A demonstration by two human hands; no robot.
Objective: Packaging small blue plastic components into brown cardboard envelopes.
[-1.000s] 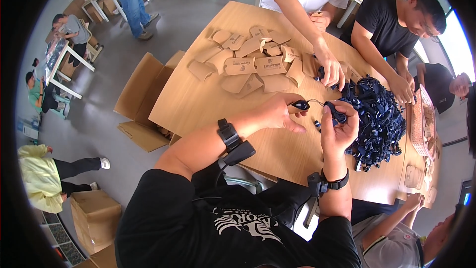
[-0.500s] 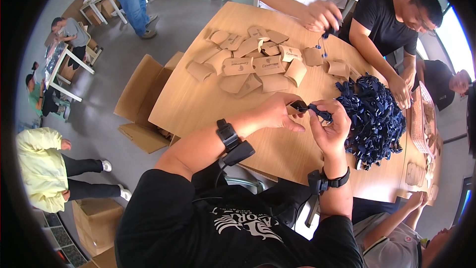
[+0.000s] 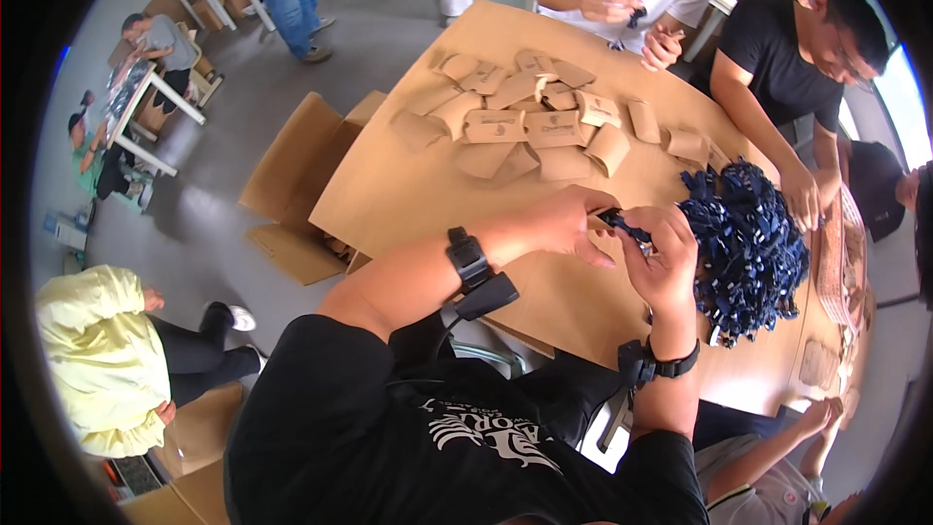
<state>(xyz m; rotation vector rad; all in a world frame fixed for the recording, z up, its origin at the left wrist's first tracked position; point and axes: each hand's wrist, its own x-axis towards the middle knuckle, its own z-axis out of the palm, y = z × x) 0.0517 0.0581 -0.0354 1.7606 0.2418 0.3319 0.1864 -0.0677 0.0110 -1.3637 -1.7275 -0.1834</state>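
Left hand (image 3: 571,224): it is clamped, thumb and fingers, on a small brown card piece (image 3: 597,223), of which only an edge shows.
Right hand (image 3: 667,258): the fingertips are pinched together on a dark blue piece (image 3: 632,230), just at the end of the card piece, between the two hands.
Good handling: I think the left hand should press the card gently, so that it does not crease, and the right hand should hold the soft piece compact and in line with it, with no loose end caught on the edge.
Hidden at the fingers: the fingers cover most of both pieces; I cannot tell if any part of the blue one is inside the card.
Bench (image 3: 389,199): its wooden top lies under both hands.
Blue pile (image 3: 748,258): it is heaped just beside the right hand; single pieces are hard to separate by eye.
Brown packets (image 3: 554,129): they lie scattered and overlapping, beyond the left hand.
Basket (image 3: 834,258): at the right side of the bench, stretched by the lens, its contents unclear.
Co-worker's hand (image 3: 609,2): across the bench, near a small dark thing, too blurred to name.
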